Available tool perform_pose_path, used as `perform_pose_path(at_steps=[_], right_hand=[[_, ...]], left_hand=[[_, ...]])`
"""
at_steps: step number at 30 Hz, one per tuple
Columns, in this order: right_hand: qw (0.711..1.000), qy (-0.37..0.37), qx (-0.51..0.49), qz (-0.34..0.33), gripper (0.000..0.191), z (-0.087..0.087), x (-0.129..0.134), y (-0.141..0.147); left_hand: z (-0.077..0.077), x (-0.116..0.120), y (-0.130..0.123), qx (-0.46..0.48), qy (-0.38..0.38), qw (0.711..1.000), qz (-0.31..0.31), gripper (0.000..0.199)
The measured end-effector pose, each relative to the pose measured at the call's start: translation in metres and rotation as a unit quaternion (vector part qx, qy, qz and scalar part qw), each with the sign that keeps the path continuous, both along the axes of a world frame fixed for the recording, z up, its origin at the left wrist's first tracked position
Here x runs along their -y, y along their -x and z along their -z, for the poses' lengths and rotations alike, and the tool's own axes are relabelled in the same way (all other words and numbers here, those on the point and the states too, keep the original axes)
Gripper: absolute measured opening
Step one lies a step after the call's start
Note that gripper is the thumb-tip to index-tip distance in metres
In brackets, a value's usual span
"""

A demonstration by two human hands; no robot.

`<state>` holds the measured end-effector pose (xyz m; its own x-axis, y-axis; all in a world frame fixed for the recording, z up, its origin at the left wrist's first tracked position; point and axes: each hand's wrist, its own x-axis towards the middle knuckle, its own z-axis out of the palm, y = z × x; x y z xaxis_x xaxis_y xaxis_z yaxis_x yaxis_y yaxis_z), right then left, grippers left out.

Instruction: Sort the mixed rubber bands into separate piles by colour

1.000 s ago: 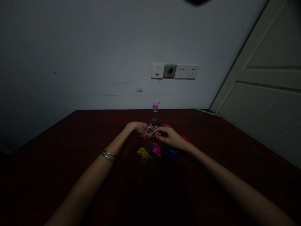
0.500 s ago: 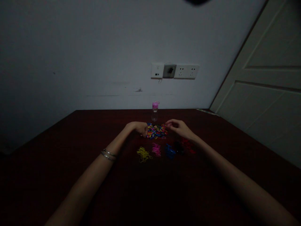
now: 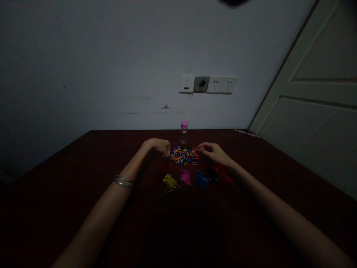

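A mixed pile of small coloured bands (image 3: 184, 155) lies on the dark red table. My left hand (image 3: 164, 147) is at its left edge, fingers curled closed; whatever they pinch is too small to name. At the pile's right edge is my right hand (image 3: 208, 150), thumb and fingertips together, their hold hidden by distance and dim light. Nearer to me lie separate heaps in a row: yellow bands (image 3: 170, 183), pink bands (image 3: 185, 177), blue bands (image 3: 202, 179), black bands (image 3: 213, 175) and red bands (image 3: 224, 174).
A clear bottle with a pink cap (image 3: 184, 132) stands behind the pile, near the wall. Sockets and switches (image 3: 208, 84) are on the wall above. A pale panelled door (image 3: 315, 96) is on the right. The dark table (image 3: 111, 149) spans the view.
My left hand has moved left, off the pile's left part, which now shows more. My right hand has stayed nearly in place.
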<state>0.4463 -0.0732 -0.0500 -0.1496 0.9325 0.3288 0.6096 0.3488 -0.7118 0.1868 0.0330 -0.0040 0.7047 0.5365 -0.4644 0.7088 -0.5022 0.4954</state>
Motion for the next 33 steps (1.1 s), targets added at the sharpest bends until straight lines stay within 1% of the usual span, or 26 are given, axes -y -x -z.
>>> perform_pose_path(at_steps=[4,7,10,13,16,20,24,28,30,33], right_hand=[[1.0,0.0,-0.002,-0.001,0.024,0.0,0.001,0.002],[1.0,0.002,-0.003,0.0,0.024,0.0,0.002,0.001],[1.0,0.001,-0.004,-0.002,0.024,0.0,0.0,-0.001],[1.0,-0.002,-0.003,0.007,0.024,0.001,-0.002,-0.004],[1.0,-0.001,-0.001,0.013,0.024,0.003,-0.004,-0.005],[1.0,0.019,-0.001,-0.007,0.024,0.005,-0.004,-0.004],[0.998,0.05,0.0,-0.041,0.025,0.004,-0.002,-0.003],[0.991,0.086,0.021,-0.096,0.023,0.001,0.001,0.0],[0.988,0.093,0.029,-0.116,0.023,0.0,0.003,0.004],[0.987,0.094,0.023,-0.129,0.023,-0.001,0.006,0.009]], left_hand=[[-0.001,0.003,-0.004,0.031,0.002,0.999,0.019,0.009],[-0.001,0.01,-0.013,0.043,0.011,0.998,0.044,0.011],[0.001,0.024,-0.028,0.033,0.018,0.995,0.093,0.013],[0.005,0.042,-0.044,0.021,0.009,0.989,0.145,0.015],[0.008,0.058,-0.057,0.017,0.0,0.983,0.182,0.014],[0.007,0.074,-0.066,0.037,-0.018,0.975,0.216,0.014],[0.007,0.082,-0.071,0.071,-0.029,0.972,0.221,0.014],[0.008,0.079,-0.07,0.083,-0.031,0.973,0.211,0.015],[0.007,0.074,-0.066,0.089,-0.03,0.976,0.195,0.016],[0.003,0.064,-0.058,0.119,-0.006,0.981,0.153,0.019]])
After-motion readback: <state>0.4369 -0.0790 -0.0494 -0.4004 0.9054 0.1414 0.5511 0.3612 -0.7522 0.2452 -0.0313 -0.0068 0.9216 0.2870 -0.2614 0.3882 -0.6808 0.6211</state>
